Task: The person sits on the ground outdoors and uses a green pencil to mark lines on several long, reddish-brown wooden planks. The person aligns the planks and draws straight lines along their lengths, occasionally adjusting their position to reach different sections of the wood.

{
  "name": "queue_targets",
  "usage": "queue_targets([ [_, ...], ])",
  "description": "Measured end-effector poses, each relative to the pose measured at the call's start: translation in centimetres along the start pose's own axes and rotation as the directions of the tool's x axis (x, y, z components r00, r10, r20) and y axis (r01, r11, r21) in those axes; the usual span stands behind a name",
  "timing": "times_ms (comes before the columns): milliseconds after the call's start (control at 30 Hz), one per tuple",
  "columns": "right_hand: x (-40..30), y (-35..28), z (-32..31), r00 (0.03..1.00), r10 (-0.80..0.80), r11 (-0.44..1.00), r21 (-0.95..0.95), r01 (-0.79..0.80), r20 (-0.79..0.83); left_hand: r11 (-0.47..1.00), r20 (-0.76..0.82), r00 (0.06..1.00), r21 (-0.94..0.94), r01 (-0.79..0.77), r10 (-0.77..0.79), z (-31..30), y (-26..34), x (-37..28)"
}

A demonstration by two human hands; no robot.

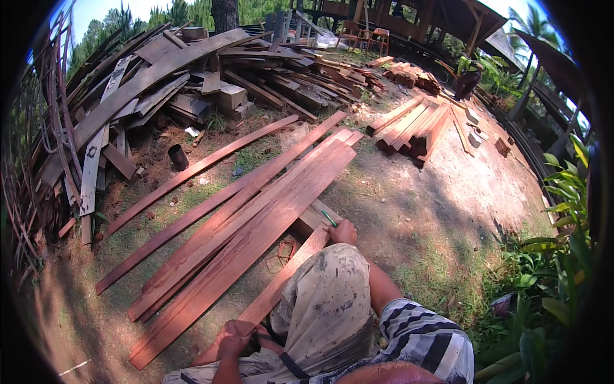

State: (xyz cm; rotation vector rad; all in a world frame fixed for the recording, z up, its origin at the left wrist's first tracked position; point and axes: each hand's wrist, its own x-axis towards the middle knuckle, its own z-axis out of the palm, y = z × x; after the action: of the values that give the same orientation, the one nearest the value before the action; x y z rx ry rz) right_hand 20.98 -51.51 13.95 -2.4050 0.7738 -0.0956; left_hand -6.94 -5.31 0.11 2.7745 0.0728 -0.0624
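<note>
A narrow reddish wooden board (288, 273) slants beside my bent knee, its far end up by a thick timber block (307, 221). My right hand (343, 232) is at that far end, with a green pen or pencil (329, 218) held in the fingers. Lower down, my left hand (232, 339) grips the same board close to my sandalled foot (268, 340). To the left of it lies a wide reddish plank (249, 245), alongside several narrower planks (211, 235). A small red wire-like object (287, 250) sits on the ground between the wide plank and my board.
A tall heap of weathered boards (158, 81) rises at the left, with a dark can (178, 157) before it. Stacked cut timber (417, 125) lies at the upper right. Another person (467, 79) is beyond it. Leafy plants (532, 278) border the right side.
</note>
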Motion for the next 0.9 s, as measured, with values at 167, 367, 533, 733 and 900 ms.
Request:
queue_targets([
  [167, 0.5, 0.0, 0.1, 1.0, 0.018, 1.0, -0.015, -0.018, 0.021, 1.0, 0.021, 1.0, 0.026, 0.012, -0.012, 0.5, -0.4, 0.1],
  [367, 1.6, 1.3, 0.2, 0.999, 0.037, 0.999, 0.036, -0.038, 0.029, 0.995, -0.081, 0.993, -0.033, -0.089, 0.086, 1.6, -0.7, -0.3],
  [533, 1.0, 0.5, 0.7, 1.0, 0.001, 1.0, 0.011, -0.001, -0.004, 0.994, 0.098, 0.994, -0.102, 0.047, -0.037, 1.6, -1.4, 0.4],
  [733, 1.5, 1.1, 0.7, 0.999, -0.038, 0.999, -0.002, 0.038, 0.015, 0.996, 0.121, 0.992, -0.076, 0.038, -0.028, 2.2, -1.2, 0.9],
  [900, 1.7, 0.9, 0.7, 0.998, -0.031, 0.999, 0.027, 0.029, 0.059, 0.997, 0.027, 0.997, -0.005, -0.077, 0.077, 2.1, 1.0, 2.4],
])
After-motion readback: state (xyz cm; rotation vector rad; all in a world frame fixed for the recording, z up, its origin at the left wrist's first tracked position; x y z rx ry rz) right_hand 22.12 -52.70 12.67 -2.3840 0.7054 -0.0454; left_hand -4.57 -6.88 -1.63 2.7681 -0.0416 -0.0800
